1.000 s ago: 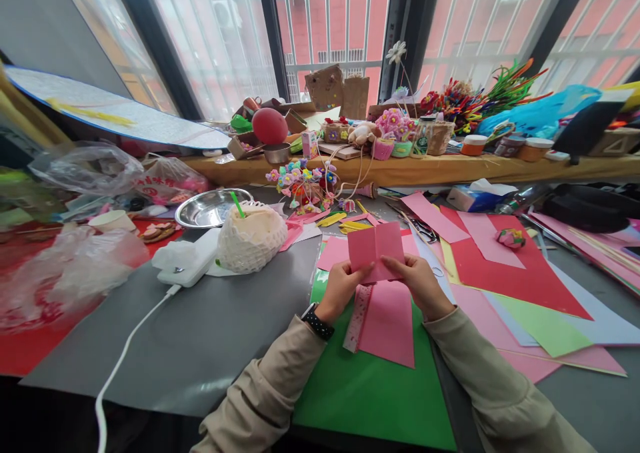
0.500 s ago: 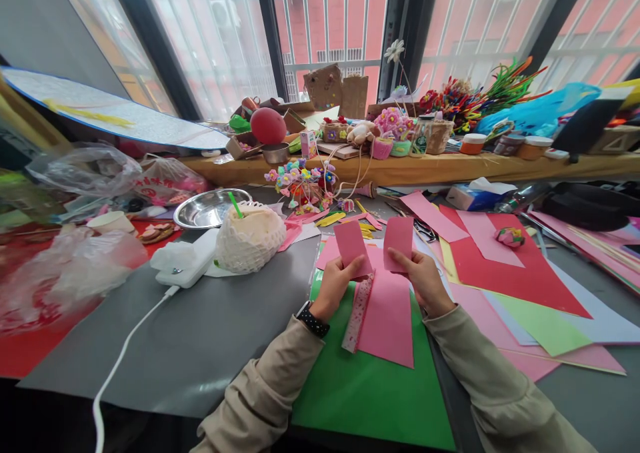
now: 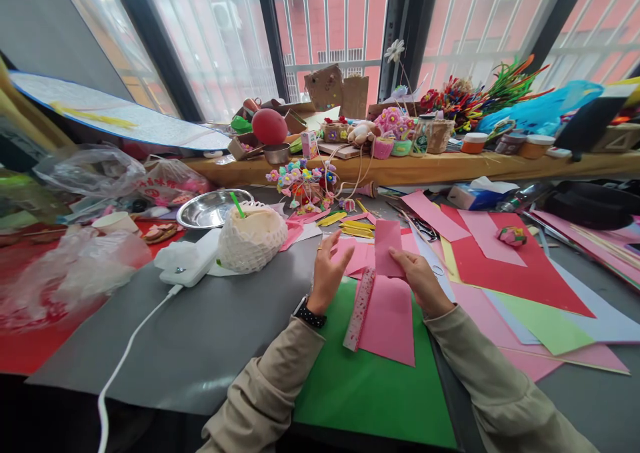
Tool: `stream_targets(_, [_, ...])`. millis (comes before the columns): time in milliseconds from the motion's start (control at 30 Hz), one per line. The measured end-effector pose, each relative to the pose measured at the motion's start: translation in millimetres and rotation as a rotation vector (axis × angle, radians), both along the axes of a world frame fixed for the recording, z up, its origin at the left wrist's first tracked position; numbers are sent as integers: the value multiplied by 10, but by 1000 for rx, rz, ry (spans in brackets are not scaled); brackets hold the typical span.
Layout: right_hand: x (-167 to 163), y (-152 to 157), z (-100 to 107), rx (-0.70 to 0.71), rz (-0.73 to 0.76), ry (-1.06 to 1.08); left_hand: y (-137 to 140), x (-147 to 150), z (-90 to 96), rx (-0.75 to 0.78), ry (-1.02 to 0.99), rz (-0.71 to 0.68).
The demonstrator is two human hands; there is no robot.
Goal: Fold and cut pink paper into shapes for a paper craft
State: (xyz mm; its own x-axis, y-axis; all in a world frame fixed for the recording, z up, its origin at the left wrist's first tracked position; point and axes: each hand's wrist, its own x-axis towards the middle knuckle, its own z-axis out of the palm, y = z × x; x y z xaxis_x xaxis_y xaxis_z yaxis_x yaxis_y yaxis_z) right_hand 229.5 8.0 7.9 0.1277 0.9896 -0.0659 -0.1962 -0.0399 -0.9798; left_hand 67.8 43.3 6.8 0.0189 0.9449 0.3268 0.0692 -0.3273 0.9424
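Note:
My right hand (image 3: 423, 280) pinches a small pink paper rectangle (image 3: 387, 248) and holds it upright above the green sheet (image 3: 375, 400). To its left, my left hand (image 3: 330, 273) is raised with thumb and fingers apart, nothing in it. Below both hands a larger pink sheet (image 3: 390, 326) lies on the green sheet, with a patterned ruler (image 3: 359, 313) along its left edge. More pink paper (image 3: 350, 256) lies just behind my left hand. Yellow paper strips (image 3: 356, 229) are grouped beyond it, and scissors (image 3: 425, 228) rest behind my right hand.
A fruit in white foam net with a green straw (image 3: 253, 236), a metal plate (image 3: 213, 208) and a white device with a cable (image 3: 193, 263) stand left. Red card (image 3: 520, 266) and light green paper (image 3: 543, 323) lie right. A wooden ledge (image 3: 320, 170) crowded with crafts runs behind.
My left hand has let go of its pink rectangle and opened. My right hand has moved slightly left, still holding a pink paper rectangle.

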Motion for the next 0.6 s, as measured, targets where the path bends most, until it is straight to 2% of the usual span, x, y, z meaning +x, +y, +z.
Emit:
stream_targets(133, [-55, -47, 30, 41, 116, -139, -64, 45, 13, -101, -22, -235])
stream_targets(300, [-57, -72, 80, 96, 244, -294, -84, 64, 18, -257, -84, -333])
stream_targets(467, [13, -39, 50, 128, 183, -150, -72, 54, 18, -313, -102, -384])
stream_targets(600, [57, 8, -18, 113, 76, -84, -84, 71, 10, -369, -102, -488])
